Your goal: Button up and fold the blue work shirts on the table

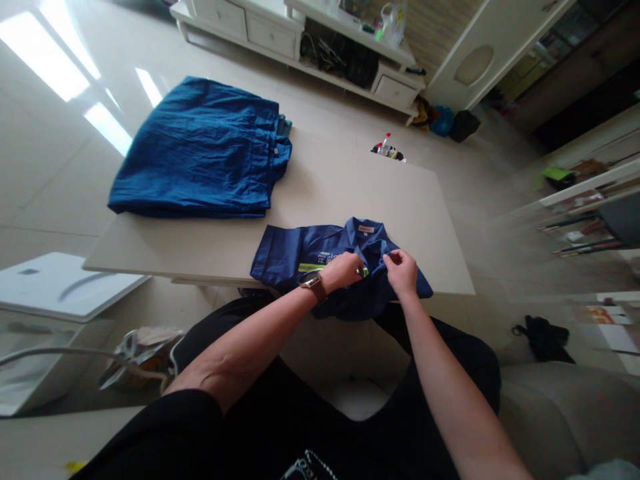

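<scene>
A navy work shirt [320,240] with a collar, a neck label and yellow-green reflective strips lies at the table's near edge, its lower part hanging toward my lap. My left hand [344,270], with a watch on the wrist, is closed on the front of the shirt by a reflective strip. Just right of it, my right hand [401,270] pinches the shirt's front edge below the collar. The fingertips of both hands are partly hidden by cloth and knuckles.
A stack of folded blue garments [200,153] covers the left part of the pale table [360,173]. Bottles with red caps [385,143] show past the far edge. A white TV cabinet [270,33] stands beyond. At left is a white box-like stand [55,287].
</scene>
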`<control>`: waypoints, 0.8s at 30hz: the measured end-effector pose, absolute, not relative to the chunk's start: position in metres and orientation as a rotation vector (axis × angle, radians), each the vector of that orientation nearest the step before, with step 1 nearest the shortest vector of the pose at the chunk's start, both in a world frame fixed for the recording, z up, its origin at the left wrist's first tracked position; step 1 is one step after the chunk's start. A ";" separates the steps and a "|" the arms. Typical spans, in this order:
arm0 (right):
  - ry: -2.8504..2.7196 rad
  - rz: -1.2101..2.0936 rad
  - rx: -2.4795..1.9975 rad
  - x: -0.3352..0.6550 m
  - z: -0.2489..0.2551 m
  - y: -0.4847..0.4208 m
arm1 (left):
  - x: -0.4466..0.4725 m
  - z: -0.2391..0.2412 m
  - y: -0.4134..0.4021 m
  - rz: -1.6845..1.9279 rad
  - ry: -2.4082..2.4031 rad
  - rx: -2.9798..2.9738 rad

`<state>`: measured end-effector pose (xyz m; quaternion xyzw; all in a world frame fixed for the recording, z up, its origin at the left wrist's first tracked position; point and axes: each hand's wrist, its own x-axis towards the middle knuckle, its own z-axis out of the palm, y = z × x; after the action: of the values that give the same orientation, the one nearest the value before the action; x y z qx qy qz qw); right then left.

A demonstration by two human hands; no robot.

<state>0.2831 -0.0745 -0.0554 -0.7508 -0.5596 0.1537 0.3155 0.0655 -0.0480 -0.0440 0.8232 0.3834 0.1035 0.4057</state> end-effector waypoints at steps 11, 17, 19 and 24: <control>-2.006 0.760 -2.421 0.318 -0.113 -0.107 | 0.039 -0.088 -0.057 -0.244 1.369 1.995; -2.102 0.619 -2.581 0.326 -0.135 -0.075 | 0.036 -0.086 -0.031 -0.097 1.349 2.153; -2.101 0.611 -2.618 0.332 -0.136 -0.041 | 0.034 -0.080 -0.021 -0.035 1.366 2.178; -2.137 0.567 -2.629 0.350 -0.138 0.052 | 0.046 -0.063 -0.029 -0.045 1.365 2.182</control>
<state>0.3501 0.0520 -0.1382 -0.7571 -0.6155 0.1633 -0.1460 0.0460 -0.0293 -0.0630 0.8138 0.5089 -0.0169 0.2800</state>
